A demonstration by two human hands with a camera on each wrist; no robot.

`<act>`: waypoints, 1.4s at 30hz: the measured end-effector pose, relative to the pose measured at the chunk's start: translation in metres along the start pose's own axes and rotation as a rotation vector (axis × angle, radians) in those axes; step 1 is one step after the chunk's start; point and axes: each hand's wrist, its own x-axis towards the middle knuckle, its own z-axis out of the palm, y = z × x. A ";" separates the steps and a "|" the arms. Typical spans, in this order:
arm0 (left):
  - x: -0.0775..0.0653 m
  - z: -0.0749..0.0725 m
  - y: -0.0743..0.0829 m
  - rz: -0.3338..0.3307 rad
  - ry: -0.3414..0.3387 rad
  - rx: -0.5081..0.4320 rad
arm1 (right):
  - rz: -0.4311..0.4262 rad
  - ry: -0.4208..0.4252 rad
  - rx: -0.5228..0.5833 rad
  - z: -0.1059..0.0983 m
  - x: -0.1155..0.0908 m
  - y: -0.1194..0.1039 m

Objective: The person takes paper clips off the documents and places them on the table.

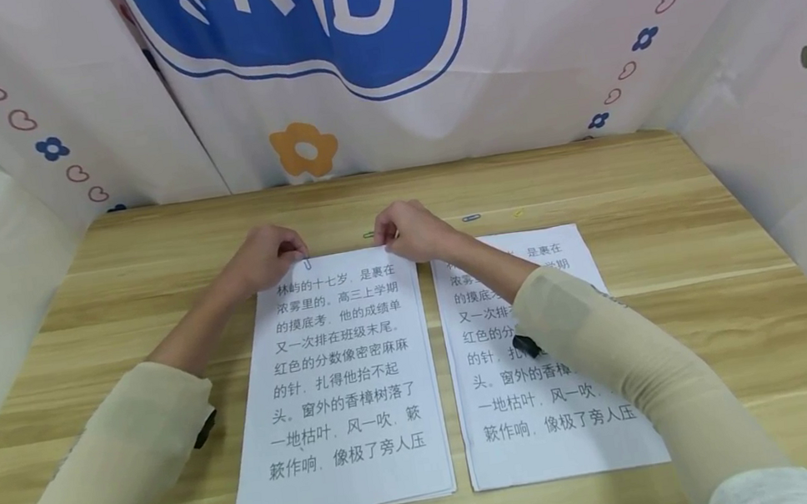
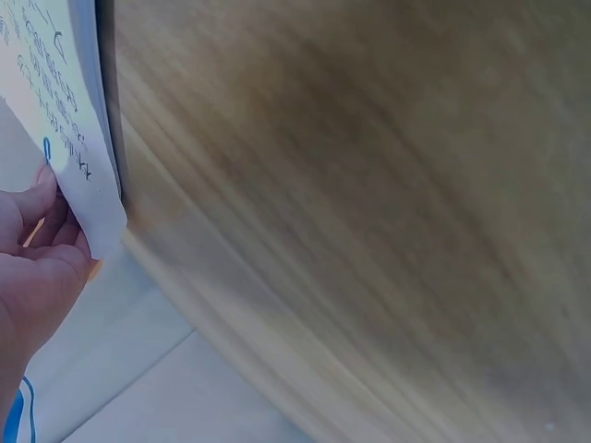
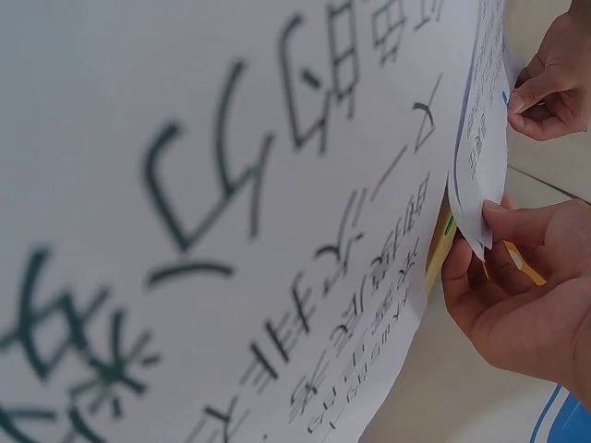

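Observation:
Two stacks of printed paper lie side by side on the table. At the top edge of the left stack point(image 1: 343, 377), my left hand point(image 1: 270, 256) pinches a blue paper clip point(image 1: 307, 263), whose loop shows over the top sheet. My right hand point(image 1: 412, 230) grips the same stack by its top right corner, thumb on the printed face, as the right wrist view shows. That corner point(image 3: 476, 217) is lifted and its sheets are slightly parted. How far the clip sits over the sheets is hidden by my left fingers point(image 2: 46, 189).
The right stack point(image 1: 564, 451) lies partly under my right forearm. Behind the stacks are a green paper clip point(image 1: 368, 234), a blue paper clip point(image 1: 471, 218) and a yellow paper clip point(image 1: 519, 213). A printed cloth point(image 1: 506, 105) hangs along the wooden table's point(image 1: 721, 314) far edge.

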 end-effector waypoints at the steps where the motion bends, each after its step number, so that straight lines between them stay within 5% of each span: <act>1: 0.000 0.000 0.000 -0.005 0.002 -0.007 | 0.000 0.000 -0.001 0.000 0.000 0.000; 42: -0.002 0.004 -0.003 -0.056 0.020 -0.021 | -0.005 0.000 -0.011 0.001 0.000 0.000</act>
